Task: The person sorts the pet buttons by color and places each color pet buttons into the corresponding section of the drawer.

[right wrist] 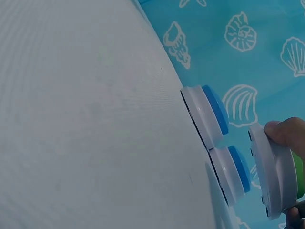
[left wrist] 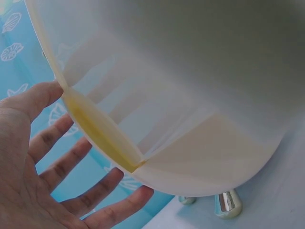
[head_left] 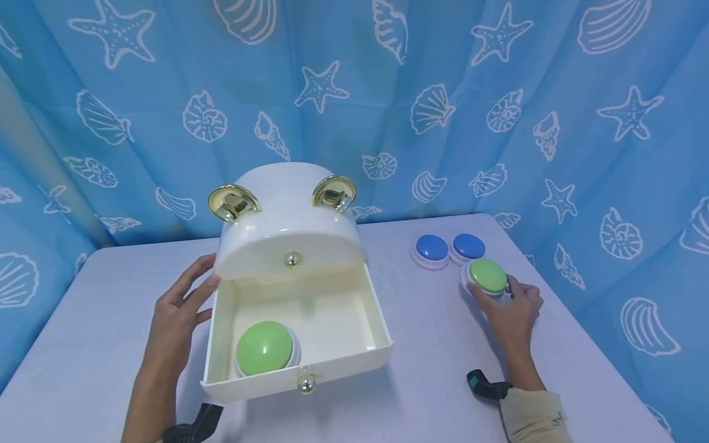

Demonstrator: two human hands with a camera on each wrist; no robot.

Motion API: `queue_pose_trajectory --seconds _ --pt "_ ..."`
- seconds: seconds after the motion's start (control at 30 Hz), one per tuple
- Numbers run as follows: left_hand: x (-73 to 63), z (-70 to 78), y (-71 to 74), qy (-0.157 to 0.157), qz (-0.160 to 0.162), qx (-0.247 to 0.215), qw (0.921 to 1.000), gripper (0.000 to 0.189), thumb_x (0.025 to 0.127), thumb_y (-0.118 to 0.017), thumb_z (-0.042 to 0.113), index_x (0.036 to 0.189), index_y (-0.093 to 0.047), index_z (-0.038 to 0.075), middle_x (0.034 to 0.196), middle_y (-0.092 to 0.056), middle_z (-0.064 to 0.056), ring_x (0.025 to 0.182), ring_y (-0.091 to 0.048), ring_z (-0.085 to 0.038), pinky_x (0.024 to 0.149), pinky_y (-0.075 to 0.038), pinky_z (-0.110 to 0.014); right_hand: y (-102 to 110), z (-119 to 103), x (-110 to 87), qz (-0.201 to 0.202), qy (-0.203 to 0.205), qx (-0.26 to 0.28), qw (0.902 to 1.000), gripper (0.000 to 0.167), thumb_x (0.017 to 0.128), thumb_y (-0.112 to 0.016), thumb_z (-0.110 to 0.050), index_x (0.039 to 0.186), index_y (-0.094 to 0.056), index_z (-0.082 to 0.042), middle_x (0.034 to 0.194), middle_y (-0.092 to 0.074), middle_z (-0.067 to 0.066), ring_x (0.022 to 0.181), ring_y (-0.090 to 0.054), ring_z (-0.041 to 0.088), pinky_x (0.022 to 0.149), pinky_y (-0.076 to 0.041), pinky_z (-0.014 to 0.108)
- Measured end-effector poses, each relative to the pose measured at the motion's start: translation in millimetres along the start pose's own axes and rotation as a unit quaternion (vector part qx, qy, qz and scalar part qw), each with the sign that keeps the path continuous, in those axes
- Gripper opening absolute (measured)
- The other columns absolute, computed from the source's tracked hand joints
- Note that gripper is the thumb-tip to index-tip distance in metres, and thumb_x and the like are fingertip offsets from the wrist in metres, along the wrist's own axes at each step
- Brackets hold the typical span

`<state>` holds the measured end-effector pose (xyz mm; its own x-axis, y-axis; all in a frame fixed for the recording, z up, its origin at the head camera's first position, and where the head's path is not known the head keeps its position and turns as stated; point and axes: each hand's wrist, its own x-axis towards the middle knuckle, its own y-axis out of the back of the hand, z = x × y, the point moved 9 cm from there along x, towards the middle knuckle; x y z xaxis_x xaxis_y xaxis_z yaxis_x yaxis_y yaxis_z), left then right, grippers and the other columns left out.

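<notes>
A white drawer box (head_left: 290,203) with two gold ears stands on the table, its lower drawer (head_left: 327,317) pulled out. One green push button (head_left: 264,347) with a white base lies in the drawer's front left corner. My left hand (head_left: 174,320) is at the box's left side; in the left wrist view its fingers are spread and fairly straight, the thumb touching the drawer's edge. On the right, my right hand (head_left: 512,314) grips a second green push button (head_left: 487,275) by its white rim, thumb on one side and fingers on the other. The right wrist view shows that button raised off the table.
Two blue push buttons, a left one (head_left: 432,248) and a right one (head_left: 468,246), sit side by side behind my right hand. A white cloth covers the table (head_left: 426,369). Blue curtain (head_left: 343,123) with shell and starfish prints hangs behind it and along the right.
</notes>
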<state>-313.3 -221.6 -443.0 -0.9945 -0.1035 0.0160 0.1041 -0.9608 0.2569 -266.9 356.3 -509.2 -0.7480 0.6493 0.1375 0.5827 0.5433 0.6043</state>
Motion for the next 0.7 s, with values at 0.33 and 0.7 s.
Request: queue_pose_trajectory --seconds 0.33,0.7 --pt "-0.2 0.0 -0.2 -0.003 0.0 -0.004 1.0 0.06 0.096 -0.06 0.05 0.152 -0.043 0.032 0.156 -0.038 0.009 0.136 -0.047 -0.027 0.084 -0.054 -0.023 3.5 -9.7 -5.9 0.001 -0.011 0.014 0.9999 0.092 0.08 -0.078 -0.054 0.15 -0.043 -0.006 0.136 -0.036 0.018 0.13 -0.032 0.033 0.102 -0.038 0.059" --pt "0.4 -0.3 0.3 -0.005 0.0 -0.007 1.0 0.059 0.097 -0.06 0.049 0.151 -0.044 0.033 0.156 -0.038 0.008 0.136 -0.047 -0.028 0.083 -0.054 -0.022 7.3 -27.4 -12.3 0.01 0.02 0.012 0.9997 0.087 0.081 -0.079 -0.051 0.148 -0.047 -0.005 0.13 -0.038 0.017 0.126 -0.034 0.03 0.096 -0.041 0.055"
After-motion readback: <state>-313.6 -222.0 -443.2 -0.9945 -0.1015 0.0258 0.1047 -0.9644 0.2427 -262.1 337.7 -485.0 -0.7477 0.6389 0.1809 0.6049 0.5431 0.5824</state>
